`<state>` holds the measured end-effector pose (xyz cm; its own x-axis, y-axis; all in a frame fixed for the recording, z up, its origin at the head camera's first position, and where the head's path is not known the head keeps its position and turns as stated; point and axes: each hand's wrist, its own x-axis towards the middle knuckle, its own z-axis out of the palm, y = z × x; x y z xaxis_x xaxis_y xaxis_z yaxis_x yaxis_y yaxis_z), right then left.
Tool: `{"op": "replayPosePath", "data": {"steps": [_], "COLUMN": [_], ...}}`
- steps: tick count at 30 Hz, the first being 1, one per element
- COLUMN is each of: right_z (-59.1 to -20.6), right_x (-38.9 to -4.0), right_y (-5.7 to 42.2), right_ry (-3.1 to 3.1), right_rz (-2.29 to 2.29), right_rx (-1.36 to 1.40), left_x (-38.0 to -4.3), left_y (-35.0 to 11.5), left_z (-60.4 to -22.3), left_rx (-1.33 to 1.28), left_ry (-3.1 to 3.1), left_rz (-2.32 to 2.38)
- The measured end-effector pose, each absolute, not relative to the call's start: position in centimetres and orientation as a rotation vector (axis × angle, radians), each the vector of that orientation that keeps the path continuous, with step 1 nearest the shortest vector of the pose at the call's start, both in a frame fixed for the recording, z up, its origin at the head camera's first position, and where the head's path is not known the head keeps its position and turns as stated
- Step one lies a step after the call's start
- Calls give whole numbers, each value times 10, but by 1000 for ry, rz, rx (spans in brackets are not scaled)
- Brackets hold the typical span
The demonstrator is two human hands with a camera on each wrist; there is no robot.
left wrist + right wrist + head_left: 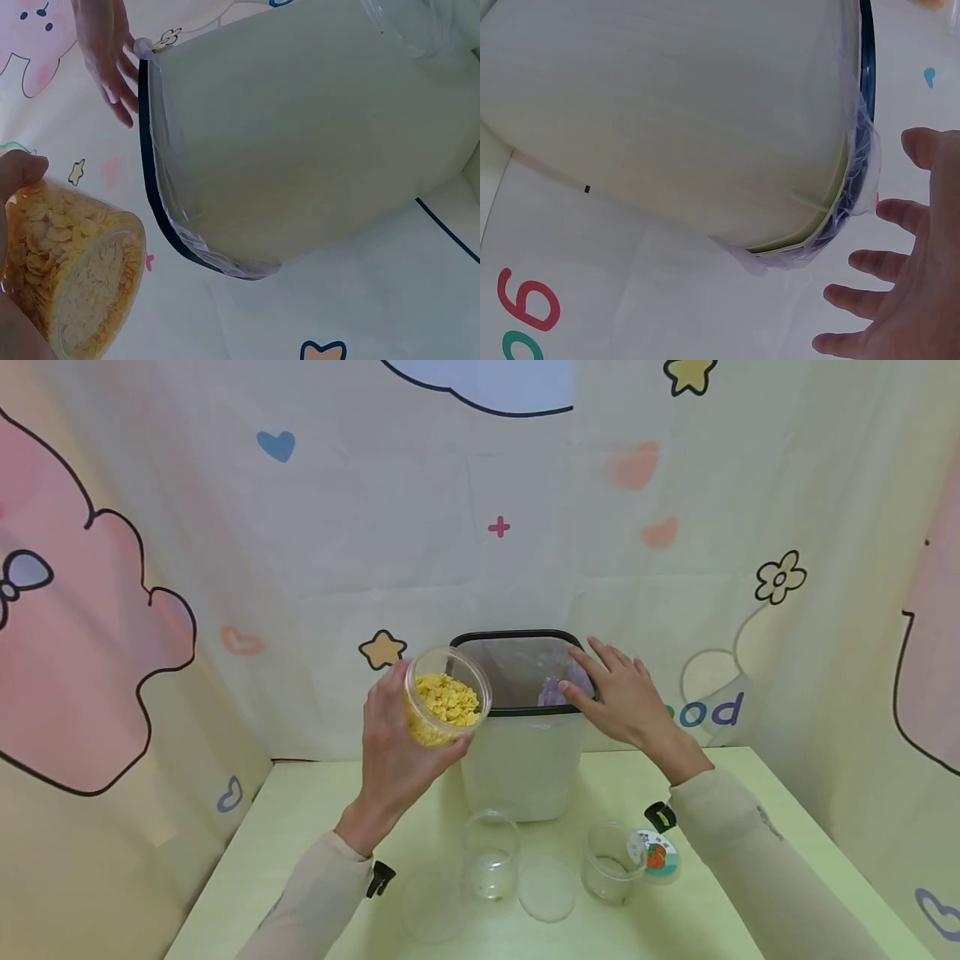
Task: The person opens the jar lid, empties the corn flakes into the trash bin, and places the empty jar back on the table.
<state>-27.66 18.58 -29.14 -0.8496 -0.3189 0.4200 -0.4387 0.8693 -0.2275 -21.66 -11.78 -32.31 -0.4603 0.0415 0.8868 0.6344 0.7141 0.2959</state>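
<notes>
My left hand [390, 752] grips a clear plastic jar of yellow corn flakes [446, 700], thumb on one side and fingers around the other. The jar is tipped, its open mouth beside the left rim of a pale trash bin [517, 768]. In the left wrist view the jar [71, 262] shows its flakes through the wall. My right hand [626, 693] is at the bin's right rim, fingers spread and holding nothing. The right wrist view shows these fingers [881, 264] straight, close beside the bin's dark rim [868, 82]. A thin purplish bag [553, 692] lines the bin.
In front of the bin stand two clear jars, a taller jar [491, 860] and a shorter jar [611, 868]. A clear lid [546, 891], another faint clear lid [432, 906] and a printed lid [660, 856] lie on the table [307, 827]. A patterned curtain [360, 543] hangs behind.
</notes>
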Motion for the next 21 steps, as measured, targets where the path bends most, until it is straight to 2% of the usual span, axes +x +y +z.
{"op": "replayPosePath", "data": {"steps": [21], "right_z": [-287], "right_x": [-311], "right_y": [190], "right_ry": [-2810], "right_rz": [526], "right_rx": [467], "left_x": [-239], "left_y": [-107], "left_z": [-294], "left_rx": [-562], "left_ry": [-1937], "left_rz": [-689]}}
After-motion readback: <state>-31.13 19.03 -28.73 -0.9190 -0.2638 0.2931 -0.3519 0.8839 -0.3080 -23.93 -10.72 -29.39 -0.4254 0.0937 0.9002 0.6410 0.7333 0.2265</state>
